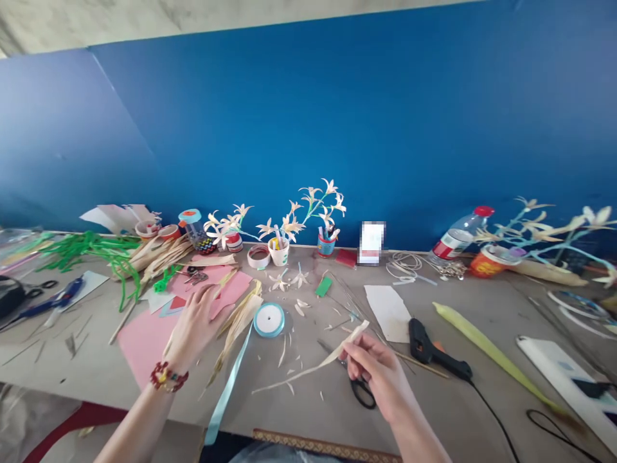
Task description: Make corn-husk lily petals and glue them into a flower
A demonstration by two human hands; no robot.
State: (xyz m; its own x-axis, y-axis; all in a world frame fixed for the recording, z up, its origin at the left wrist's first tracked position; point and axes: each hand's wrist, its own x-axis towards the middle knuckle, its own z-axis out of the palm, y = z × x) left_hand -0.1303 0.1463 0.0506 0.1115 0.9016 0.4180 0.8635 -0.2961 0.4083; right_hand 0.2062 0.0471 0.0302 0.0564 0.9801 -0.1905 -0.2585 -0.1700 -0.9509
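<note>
My right hand (378, 366) pinches a pale dried husk strip (318, 366) between thumb and fingers; its thin end trails to the left above the table. Partly hidden under that hand are scissors (362, 393) with black handles. My left hand (200, 318), wearing a beaded bracelet, reaches over pink paper (144, 341) with its fingers stretched out. Just right of it lies a bundle of dried husks (243, 315). Whether its fingertips touch the paper or a husk I cannot tell. Between the hands lies a ribbon spool (268, 319) with its light-blue ribbon (226, 392) hanging over the edge.
Husk flowers (292, 225) stand in small cups along the blue wall. A black glue gun (434, 350) and a yellow-green husk (491, 350) lie on the right, near a white power strip (569, 386). Green pipe cleaners (91, 251) and a blue glue gun (62, 296) are left.
</note>
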